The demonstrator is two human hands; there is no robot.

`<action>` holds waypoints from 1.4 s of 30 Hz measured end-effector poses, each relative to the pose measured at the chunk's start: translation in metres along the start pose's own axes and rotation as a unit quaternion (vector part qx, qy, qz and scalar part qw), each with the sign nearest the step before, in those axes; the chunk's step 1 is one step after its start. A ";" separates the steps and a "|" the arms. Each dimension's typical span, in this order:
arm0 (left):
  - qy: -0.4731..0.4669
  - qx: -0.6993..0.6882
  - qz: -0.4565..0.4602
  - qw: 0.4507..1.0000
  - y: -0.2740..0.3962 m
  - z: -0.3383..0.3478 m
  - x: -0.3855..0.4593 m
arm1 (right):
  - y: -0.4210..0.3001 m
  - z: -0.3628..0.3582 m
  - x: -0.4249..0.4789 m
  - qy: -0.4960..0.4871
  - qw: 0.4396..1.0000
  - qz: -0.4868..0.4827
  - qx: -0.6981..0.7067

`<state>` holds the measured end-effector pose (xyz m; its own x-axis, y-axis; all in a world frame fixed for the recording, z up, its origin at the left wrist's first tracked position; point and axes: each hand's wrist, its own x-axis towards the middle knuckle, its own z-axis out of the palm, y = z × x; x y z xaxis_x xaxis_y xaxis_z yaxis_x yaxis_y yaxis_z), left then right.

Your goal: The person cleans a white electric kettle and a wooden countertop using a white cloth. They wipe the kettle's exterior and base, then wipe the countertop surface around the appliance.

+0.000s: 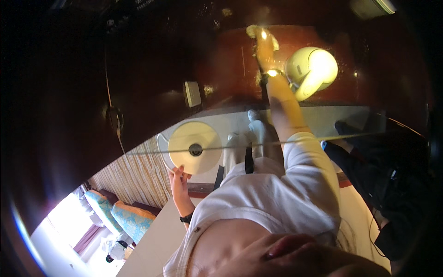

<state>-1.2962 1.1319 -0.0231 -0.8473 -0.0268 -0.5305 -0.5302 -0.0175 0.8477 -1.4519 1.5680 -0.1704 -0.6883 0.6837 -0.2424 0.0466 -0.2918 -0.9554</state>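
Observation:
My left hand (180,180) grips the lower rim of a round cream kettle power base (183,136), which has a dark connector at its centre. A pale cord (160,145) curves along the base's left side. On the glossy dark red tabletop (228,65), my right hand (264,45) presses on a pale cloth (276,43) that shows on both sides of the fingers. Beside my right wrist stands a cream electric kettle (304,62), its handle towards me. My right hand is apart from the kettle, and its fingertips are hard to make out in the glare.
A white socket block (192,94) sits left of the right hand. A thin cable (120,126) runs at the left. A pale container (372,7) is at the upper right. A person in dark clothes (377,173) is close on the right. Behind the left hand are blue patterned cushions (129,220).

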 end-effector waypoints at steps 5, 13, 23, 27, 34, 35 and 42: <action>-0.068 -0.006 0.003 0.998 0.000 0.000 0.002 | 0.031 -0.010 0.000 0.094 0.942 -0.242 -0.213; -0.074 0.000 -0.018 0.997 -0.007 -0.004 0.002 | 0.091 -0.014 -0.103 -0.107 0.945 -0.227 -0.210; -0.126 0.035 -0.039 0.991 -0.004 0.017 0.005 | 0.078 -0.099 -0.198 -0.183 0.834 -0.369 -0.368; -0.201 0.122 -0.043 0.971 -0.015 0.037 0.010 | 0.073 -0.126 -0.211 -0.194 0.967 -0.083 -0.143; -0.295 0.155 -0.004 0.943 0.001 0.063 0.004 | 0.022 -0.100 -0.228 -0.352 0.880 0.265 0.175; -0.290 0.160 0.000 0.944 0.003 0.063 0.005 | 0.010 -0.091 -0.234 -0.306 0.897 0.260 0.184; -0.280 0.103 0.023 0.954 -0.010 0.060 -0.006 | -0.011 -0.097 -0.243 -0.335 0.884 0.323 0.038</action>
<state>-1.2880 1.1917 -0.0285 -0.7236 0.5167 -0.4576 -0.4374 0.1696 0.8831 -1.2151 1.4700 -0.1175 -0.8115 -0.1851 -0.5543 0.5558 -0.5377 -0.6340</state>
